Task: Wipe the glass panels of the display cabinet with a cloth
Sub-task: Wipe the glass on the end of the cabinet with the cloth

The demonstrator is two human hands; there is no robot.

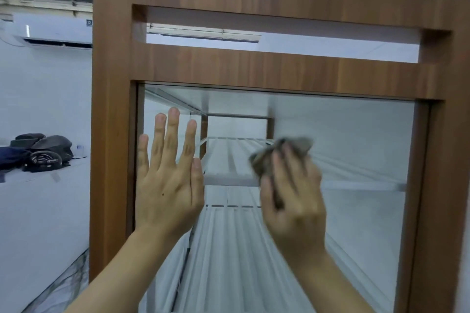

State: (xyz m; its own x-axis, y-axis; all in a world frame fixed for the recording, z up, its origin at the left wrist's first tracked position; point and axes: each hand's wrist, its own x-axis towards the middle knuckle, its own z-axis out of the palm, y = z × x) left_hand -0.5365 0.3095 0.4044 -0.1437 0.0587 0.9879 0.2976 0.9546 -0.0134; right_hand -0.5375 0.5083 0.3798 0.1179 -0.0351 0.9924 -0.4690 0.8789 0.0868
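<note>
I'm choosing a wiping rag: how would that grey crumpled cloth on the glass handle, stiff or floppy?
Probably floppy: the grey crumpled cloth bunches in irregular folds under the right hand. Likely light, since that hand alone presses it to the upright glass panel. Blur hides its texture.

We are in a plain indoor room, more storeroom or workroom than home. It has white walls (45, 89), a wall-mounted air conditioner (53, 33), dark bags (40, 151) lying at left, and a wooden cabinet (229, 66) with white slatted shelves (229, 160).

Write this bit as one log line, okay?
step: wiping | right hand: holds cloth against glass panel | left hand: open, fingers straight, by panel's left edge
</note>
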